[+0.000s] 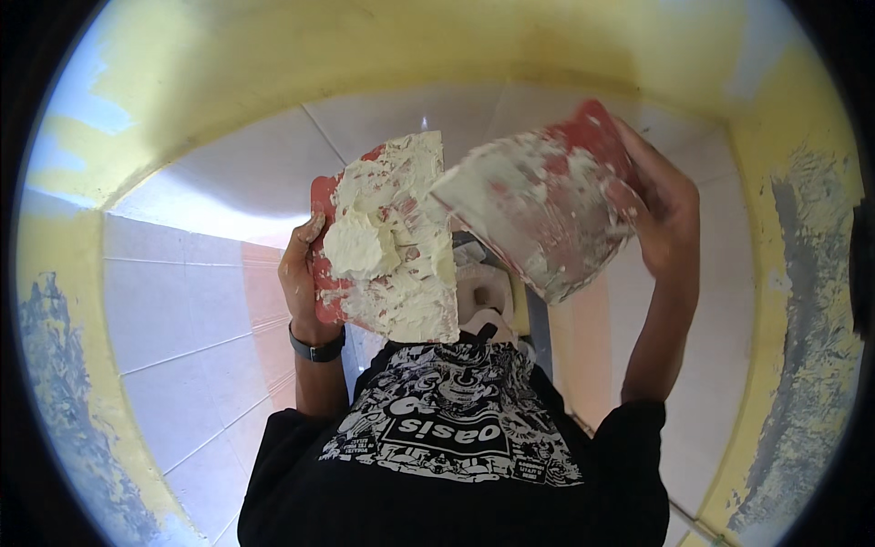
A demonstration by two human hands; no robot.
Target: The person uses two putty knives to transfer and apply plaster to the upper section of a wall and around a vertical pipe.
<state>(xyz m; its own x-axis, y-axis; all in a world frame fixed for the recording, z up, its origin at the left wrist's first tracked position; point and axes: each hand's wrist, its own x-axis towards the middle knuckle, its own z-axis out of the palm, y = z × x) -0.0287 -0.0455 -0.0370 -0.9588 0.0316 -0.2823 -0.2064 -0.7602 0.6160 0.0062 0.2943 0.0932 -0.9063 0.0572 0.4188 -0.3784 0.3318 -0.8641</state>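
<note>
My left hand (303, 264) is closed on the red edge of a wide putty spreader (421, 246), its thumb over the near face. A thick lump of cream-coloured putty (360, 244) sits on that spreader, with thinner smears around it. My right hand (665, 214) grips the red handle edge of a second wide spreader (547, 214), which is tilted and slightly blurred. Its face carries a patchy film of putty. The inner corner of the right spreader is at the edge of the left one; whether they touch I cannot tell. Both are held in front of my chest.
Yellow walls (437, 41) surround me, with rough grey patches (802, 365) on the right and left. Below them run white tiles (182, 310) with a peach band (266, 319). Beneath the spreaders is a pale rounded fixture (497, 283), partly hidden. A thin pipe (697, 526) lies at the lower right.
</note>
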